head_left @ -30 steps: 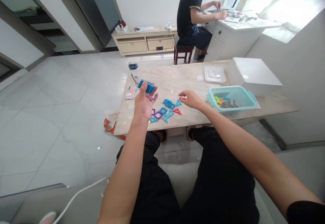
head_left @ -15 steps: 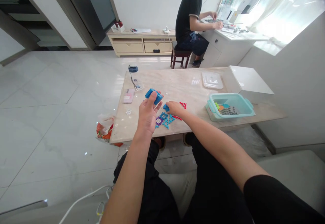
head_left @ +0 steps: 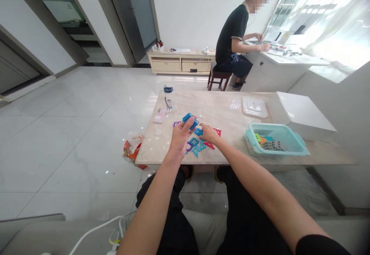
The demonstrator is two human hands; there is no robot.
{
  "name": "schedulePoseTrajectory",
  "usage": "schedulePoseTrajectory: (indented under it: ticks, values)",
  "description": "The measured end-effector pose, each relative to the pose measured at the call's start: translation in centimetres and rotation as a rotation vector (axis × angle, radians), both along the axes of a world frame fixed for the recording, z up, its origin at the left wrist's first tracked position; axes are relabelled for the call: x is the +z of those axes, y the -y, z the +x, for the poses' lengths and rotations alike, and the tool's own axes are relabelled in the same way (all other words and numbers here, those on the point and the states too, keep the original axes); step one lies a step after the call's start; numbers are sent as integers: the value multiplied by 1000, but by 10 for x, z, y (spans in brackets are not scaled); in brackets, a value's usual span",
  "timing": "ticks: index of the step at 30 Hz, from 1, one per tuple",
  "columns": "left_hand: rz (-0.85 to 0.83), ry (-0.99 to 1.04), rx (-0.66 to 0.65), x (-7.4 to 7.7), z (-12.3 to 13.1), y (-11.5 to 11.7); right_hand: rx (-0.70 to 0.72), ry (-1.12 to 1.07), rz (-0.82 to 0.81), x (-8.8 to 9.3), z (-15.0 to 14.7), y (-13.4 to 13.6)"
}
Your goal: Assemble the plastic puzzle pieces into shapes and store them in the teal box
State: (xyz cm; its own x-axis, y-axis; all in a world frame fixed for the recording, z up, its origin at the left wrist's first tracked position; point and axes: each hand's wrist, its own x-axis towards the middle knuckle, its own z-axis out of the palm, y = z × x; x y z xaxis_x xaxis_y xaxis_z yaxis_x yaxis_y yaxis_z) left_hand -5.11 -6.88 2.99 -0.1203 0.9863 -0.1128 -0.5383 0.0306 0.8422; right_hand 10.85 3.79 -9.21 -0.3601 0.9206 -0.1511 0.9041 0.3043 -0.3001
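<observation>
My left hand (head_left: 179,136) is closed around a stack of blue toothed tiles (head_left: 189,120), raised over the table. To its right, my right hand (head_left: 209,133) reaches low over the tabletop, thumb and index finger at the edge of a single blue toothed tile (head_left: 198,131). Just below both hands lie more blue tiles (head_left: 194,141), a purple tile (head_left: 189,147) and red toothed pieces (head_left: 209,145). Another red piece (head_left: 217,131) lies partly behind my right hand. A second purple tile (head_left: 176,124) shows left of the stack, partly covered by my left hand.
A turquoise tub (head_left: 277,153) with loose pieces stands right on the table (head_left: 208,103), near a clear lid (head_left: 254,106) and white box (head_left: 306,112). A bottle (head_left: 169,99), pink packet (head_left: 159,116) and white piece (head_left: 157,132) are left. Another person (head_left: 234,35) sits beyond.
The camera view has shifted, so the scene sits lower and further right. Both hands stay near the same tiles, and a purple tile now shows beside the left hand.
</observation>
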Motion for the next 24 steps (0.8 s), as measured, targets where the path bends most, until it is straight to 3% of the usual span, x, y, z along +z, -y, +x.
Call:
schedulePoseTrajectory:
  ticks: [3, 7, 11, 17, 24]
  values:
    - [-1, -44, -21, -1, 4, 0, -112, -217, 34, 10, 16, -6]
    - [7, -117, -62, -1, 6, -2, -321, -699, 52, 28, 35, -4]
    - [-6, -149, -43, -2, 4, -8, -381, -1040, 8, 50, 45, 12]
    - [-43, -211, -42, -5, 12, -15, -294, -1405, -86, 85, 49, 43]
    - [-67, -347, -74, -7, 11, -16, -91, -1446, -201, 101, 40, 57]
